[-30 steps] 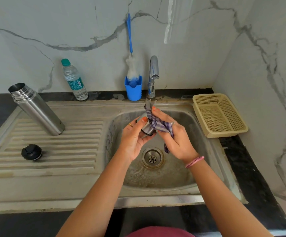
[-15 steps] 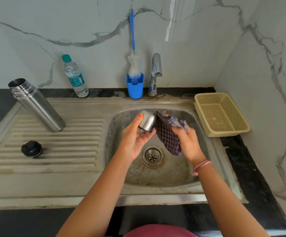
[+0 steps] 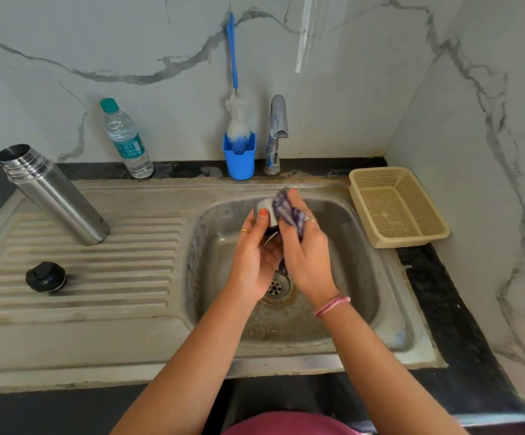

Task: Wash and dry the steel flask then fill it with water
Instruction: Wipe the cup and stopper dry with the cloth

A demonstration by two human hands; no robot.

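Cloth [image 3: 287, 211] back against cup [image 3: 265, 206], between fingers [image 3: 295, 200]

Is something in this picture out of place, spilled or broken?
Nothing stands out. The steel flask stands open on the drainboard with its black stopper lying apart, as suits drying. Both hands hold the steel cup and cloth over the sink.

Small steel cup [image 3: 265, 208] mostly hidden between left hand [image 3: 254, 259] and right hand [image 3: 306, 255], plus the purple checked cloth [image 3: 287, 211]. Round sink drain [image 3: 278, 288] half covered by the wrists. Clear plastic bottle's [image 3: 126, 138] label text too small to read.
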